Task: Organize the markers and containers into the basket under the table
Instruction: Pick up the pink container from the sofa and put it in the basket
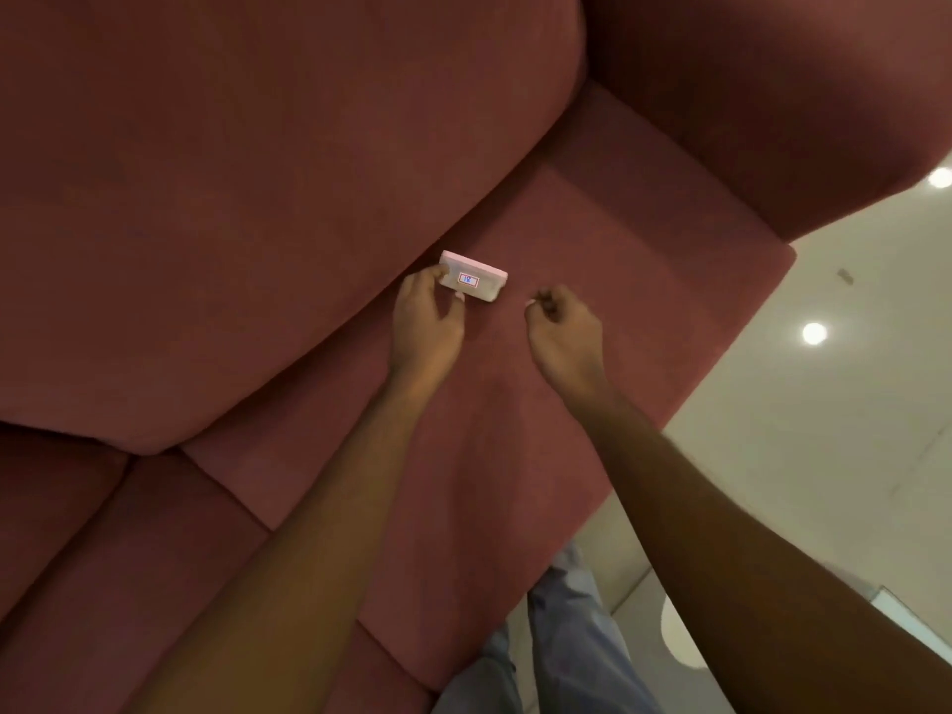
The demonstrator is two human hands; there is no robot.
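Observation:
A small white rectangular container (474,277) with a red-and-blue label lies on the seat of a dark red sofa (618,280), right at the foot of the back cushion. My left hand (427,322) has its thumb and fingertips on the container's left end, pinching it. Just to the right, a short gap away from the box, my right hand (564,329) hovers with its fingers curled in and nothing in it. No markers and no basket are in view.
The sofa's back cushion (257,198) fills the upper left and its armrest (772,95) the upper right. Glossy pale floor tiles (834,404) lie to the right. My leg in light jeans (561,646) stands at the sofa's front edge.

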